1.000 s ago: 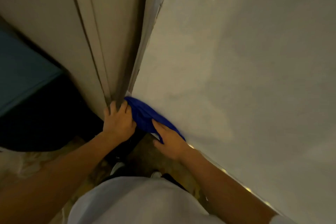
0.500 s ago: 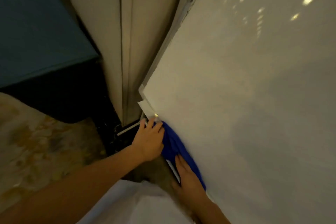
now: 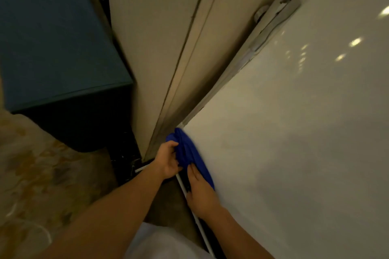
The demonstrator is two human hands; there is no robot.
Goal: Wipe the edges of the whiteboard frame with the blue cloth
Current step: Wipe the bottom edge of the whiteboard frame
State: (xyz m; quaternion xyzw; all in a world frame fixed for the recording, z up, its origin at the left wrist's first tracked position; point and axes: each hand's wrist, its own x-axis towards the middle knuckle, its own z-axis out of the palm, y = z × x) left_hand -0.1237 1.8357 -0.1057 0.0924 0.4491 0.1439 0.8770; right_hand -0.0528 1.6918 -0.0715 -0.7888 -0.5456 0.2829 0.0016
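Observation:
A large whiteboard (image 3: 294,132) fills the right side, seen from above, with its grey frame edge (image 3: 237,65) running up its left side. A bunched blue cloth (image 3: 189,153) wraps the board's lower left corner. My left hand (image 3: 166,160) grips the cloth from the left side. My right hand (image 3: 200,191) presses the cloth's lower part against the bottom frame edge (image 3: 183,187), a thin white strip. Part of the cloth is hidden under both hands.
A beige wall panel (image 3: 160,38) stands right behind the board's left edge. A blue-topped cabinet (image 3: 52,38) sits at the left, close to the wall. Patterned carpet (image 3: 37,174) covers the floor below. My white shirt (image 3: 160,244) shows at the bottom.
The cloth has moved up the bottom edge and now covers the corner, which was bare half a second ago. Both hands moved up with it.

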